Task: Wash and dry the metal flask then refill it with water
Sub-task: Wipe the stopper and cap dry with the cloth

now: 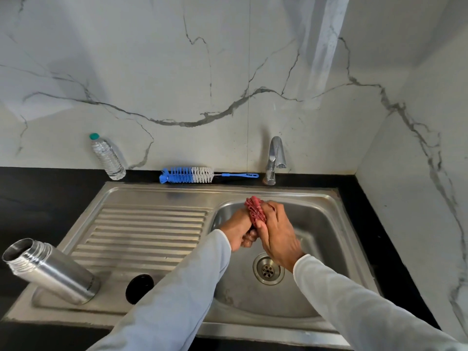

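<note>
The metal flask [50, 271] stands uncapped on the sink's drainboard at the left, its open mouth up. Its black cap [139, 288] lies on the drainboard just to its right. Over the sink basin [316, 219], my left hand [239, 233] and my right hand [279, 236] are both closed around a bunched red cloth [255, 208], whose top sticks out above my fingers. The chrome tap [274, 159] rises behind the basin; no water shows at its spout.
A blue-and-white bottle brush [188, 175] lies along the back of the black counter. A clear plastic water bottle [107, 157] with a green cap stands at the back left by the marble wall. The drain [268, 268] sits in the basin under my right wrist.
</note>
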`<move>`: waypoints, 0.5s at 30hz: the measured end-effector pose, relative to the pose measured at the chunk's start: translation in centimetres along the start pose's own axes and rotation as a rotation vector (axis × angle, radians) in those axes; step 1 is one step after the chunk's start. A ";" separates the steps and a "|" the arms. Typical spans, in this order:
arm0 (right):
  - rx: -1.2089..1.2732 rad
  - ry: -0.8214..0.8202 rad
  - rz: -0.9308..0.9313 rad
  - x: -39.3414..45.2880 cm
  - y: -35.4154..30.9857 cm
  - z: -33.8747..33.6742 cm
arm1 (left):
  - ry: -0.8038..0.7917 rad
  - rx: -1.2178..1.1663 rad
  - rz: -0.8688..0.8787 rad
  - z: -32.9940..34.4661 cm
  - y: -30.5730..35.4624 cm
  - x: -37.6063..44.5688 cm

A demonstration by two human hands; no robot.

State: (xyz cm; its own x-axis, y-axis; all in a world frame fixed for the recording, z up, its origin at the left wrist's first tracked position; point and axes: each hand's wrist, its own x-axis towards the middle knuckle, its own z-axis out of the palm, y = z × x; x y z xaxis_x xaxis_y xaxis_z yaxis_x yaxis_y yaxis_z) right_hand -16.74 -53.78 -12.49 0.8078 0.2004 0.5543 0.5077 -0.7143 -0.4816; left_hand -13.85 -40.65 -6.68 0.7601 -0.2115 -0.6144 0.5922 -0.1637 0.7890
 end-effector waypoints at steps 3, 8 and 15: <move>0.077 -0.025 0.266 1.6 -1.8 -0.7 | 0.233 0.077 0.305 1.0 -0.8 0.6; 0.374 -0.079 0.653 3.9 -2.6 -1.2 | 0.472 0.727 0.800 -0.7 -2.1 1.3; 1.204 0.004 1.184 4.5 -2.4 -2.2 | 0.332 0.319 0.781 -0.2 -3.3 2.3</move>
State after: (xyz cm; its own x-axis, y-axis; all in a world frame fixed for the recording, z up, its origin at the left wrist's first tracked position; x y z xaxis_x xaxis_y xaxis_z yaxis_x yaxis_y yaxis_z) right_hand -15.00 -52.59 -7.35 0.8850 -0.0353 -0.4643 -0.4083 0.4205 -0.8102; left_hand -14.01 -40.39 -10.72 0.9816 -0.0940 0.1664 -0.1893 -0.3593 0.9138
